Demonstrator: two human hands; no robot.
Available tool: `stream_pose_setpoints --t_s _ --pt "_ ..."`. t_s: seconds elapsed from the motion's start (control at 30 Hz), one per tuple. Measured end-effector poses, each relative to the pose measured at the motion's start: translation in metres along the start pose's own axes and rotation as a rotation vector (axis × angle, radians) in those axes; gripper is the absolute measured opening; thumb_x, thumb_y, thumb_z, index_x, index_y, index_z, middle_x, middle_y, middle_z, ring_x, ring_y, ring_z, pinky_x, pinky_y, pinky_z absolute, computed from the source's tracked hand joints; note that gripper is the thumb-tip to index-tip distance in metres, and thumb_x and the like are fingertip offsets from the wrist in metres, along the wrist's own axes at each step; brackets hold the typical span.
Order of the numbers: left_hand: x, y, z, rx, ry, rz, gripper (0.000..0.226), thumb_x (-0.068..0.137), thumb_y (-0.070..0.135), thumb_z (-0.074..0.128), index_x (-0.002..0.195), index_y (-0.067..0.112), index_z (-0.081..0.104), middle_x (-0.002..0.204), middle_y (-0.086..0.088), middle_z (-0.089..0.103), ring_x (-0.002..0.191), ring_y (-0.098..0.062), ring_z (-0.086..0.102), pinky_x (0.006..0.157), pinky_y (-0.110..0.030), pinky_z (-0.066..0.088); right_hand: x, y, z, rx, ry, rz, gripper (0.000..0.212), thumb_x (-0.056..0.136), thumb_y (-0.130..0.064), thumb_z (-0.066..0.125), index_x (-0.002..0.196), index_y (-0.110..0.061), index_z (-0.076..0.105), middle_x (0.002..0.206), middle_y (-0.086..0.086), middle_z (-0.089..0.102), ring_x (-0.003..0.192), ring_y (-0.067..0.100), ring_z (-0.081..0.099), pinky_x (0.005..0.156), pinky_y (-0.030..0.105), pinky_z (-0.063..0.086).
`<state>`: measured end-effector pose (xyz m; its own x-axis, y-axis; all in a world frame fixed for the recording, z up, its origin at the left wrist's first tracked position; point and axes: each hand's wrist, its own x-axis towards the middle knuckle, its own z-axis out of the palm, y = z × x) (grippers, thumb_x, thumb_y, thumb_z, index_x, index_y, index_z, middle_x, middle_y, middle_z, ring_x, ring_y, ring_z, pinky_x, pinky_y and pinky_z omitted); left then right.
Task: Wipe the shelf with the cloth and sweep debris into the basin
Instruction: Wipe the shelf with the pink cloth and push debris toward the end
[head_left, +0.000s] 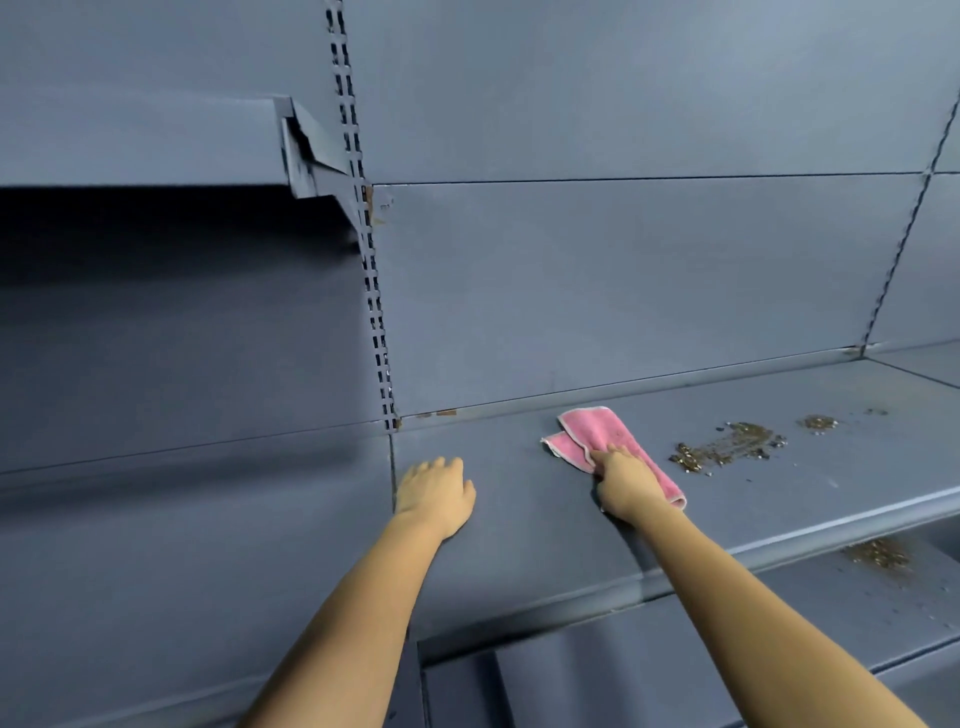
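Observation:
A folded pink cloth (597, 434) lies flat on the grey-blue metal shelf (519, 519). My right hand (626, 483) presses down on the cloth's near part, fingers spread over it. My left hand (435, 493) rests palm down on the bare shelf to the left, near the shelf's left edge, holding nothing. Brown crumbly debris (727, 447) is scattered on the shelf to the right of the cloth, with a smaller patch of debris (818, 422) further right. No basin is in view.
A perforated upright post (374, 291) divides the shelving bays. A higher shelf (156, 145) juts out at upper left. The lower shelf (779, 613) beneath carries another debris patch (880, 555). The back panel (623, 286) closes off the rear.

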<state>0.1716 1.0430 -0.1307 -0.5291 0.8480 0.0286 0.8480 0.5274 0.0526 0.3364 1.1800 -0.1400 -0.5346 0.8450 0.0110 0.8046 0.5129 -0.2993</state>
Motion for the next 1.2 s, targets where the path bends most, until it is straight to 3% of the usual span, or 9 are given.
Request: stream_pose_setpoints --t_s 0.13,0.27,0.43,0.57,0.63,0.73,0.93,1.03,1.2 --pt "0.006 0.003 -0.001 -0.004 0.006 -0.028 0.038 0.101 0.028 0.029 0.125 0.006 0.048 0.132 -0.011 0.053 0.124 -0.029 0.049 0.102 -0.036 0.038 0.010 0.031 -0.018 -0.025 -0.023 0.110 0.047 0.086 -0.004 0.044 0.132 -0.014 0.048 0.137 0.011 0.050 0.126 0.028 0.048 0.099 0.029 0.039" --pt "0.011 0.002 -0.009 -0.018 0.032 -0.050 0.038 0.101 0.028 0.029 0.126 0.006 0.047 0.132 -0.011 0.052 0.124 -0.029 0.048 0.102 -0.036 0.038 0.017 0.027 -0.036 0.033 -0.100 0.217 0.052 0.081 -0.004 0.059 0.132 -0.011 0.050 0.127 0.015 0.061 0.118 0.029 0.057 0.095 0.030 0.045" --pt "0.012 0.001 -0.020 -0.025 0.066 -0.091 0.038 0.101 0.027 0.030 0.128 0.005 0.046 0.136 -0.011 0.050 0.128 -0.029 0.045 0.103 -0.037 0.037 0.016 -0.043 -0.028 0.075 -0.007 -0.019 0.045 0.081 -0.004 0.060 0.126 -0.007 0.054 0.126 0.018 0.060 0.117 0.033 0.056 0.095 0.033 0.044" --pt "0.010 -0.002 -0.024 0.000 0.085 -0.112 0.038 0.100 0.027 0.032 0.128 0.006 0.046 0.136 -0.012 0.051 0.128 -0.029 0.046 0.104 -0.036 0.037 0.006 -0.095 0.012 0.112 -0.214 -0.190 0.030 0.083 -0.001 0.050 0.107 -0.019 0.053 0.122 0.015 0.055 0.116 0.030 0.053 0.098 0.039 0.040" --pt "0.010 -0.004 -0.024 0.003 0.091 -0.122 0.038 0.100 0.026 0.032 0.129 0.007 0.046 0.136 -0.012 0.051 0.128 -0.029 0.046 0.103 -0.036 0.037 0.003 -0.101 0.033 0.042 -0.270 -0.244 0.043 0.080 0.000 0.054 0.122 -0.013 0.051 0.135 0.013 0.047 0.130 0.028 0.041 0.110 0.038 0.031" --pt "0.009 -0.004 -0.022 0.014 0.077 -0.129 0.038 0.100 0.027 0.031 0.129 0.006 0.046 0.136 -0.012 0.050 0.128 -0.029 0.046 0.103 -0.035 0.037 0.000 -0.088 0.038 0.061 -0.132 -0.319 0.061 0.085 -0.004 0.054 0.143 -0.011 0.034 0.153 0.014 0.027 0.145 0.026 0.019 0.119 0.033 0.016" --pt "0.010 0.011 -0.014 0.005 0.046 -0.118 0.038 0.101 0.026 0.029 0.129 0.007 0.045 0.134 -0.009 0.051 0.126 -0.028 0.046 0.101 -0.034 0.037 0.012 -0.017 0.016 0.059 0.013 -0.171 0.042 0.094 -0.016 0.045 0.135 -0.008 0.043 0.142 0.019 0.042 0.138 0.028 0.031 0.113 0.033 0.022" --pt "0.011 0.020 -0.010 -0.020 0.042 -0.097 0.038 0.101 0.026 0.029 0.129 0.007 0.045 0.133 -0.010 0.051 0.125 -0.028 0.046 0.101 -0.034 0.037 0.013 0.027 0.002 0.073 0.068 -0.078 0.039 0.100 -0.022 0.028 0.131 -0.011 0.048 0.141 0.019 0.045 0.136 0.028 0.035 0.112 0.034 0.024" --pt "0.010 0.030 -0.005 -0.017 0.030 -0.079 0.039 0.101 0.026 0.029 0.132 0.007 0.043 0.135 -0.010 0.050 0.126 -0.028 0.046 0.103 -0.034 0.036 0.014 0.051 -0.014 0.078 0.001 0.013 0.042 0.099 -0.029 0.029 0.114 -0.005 0.059 0.127 0.021 0.056 0.121 0.033 0.049 0.101 0.036 0.037"
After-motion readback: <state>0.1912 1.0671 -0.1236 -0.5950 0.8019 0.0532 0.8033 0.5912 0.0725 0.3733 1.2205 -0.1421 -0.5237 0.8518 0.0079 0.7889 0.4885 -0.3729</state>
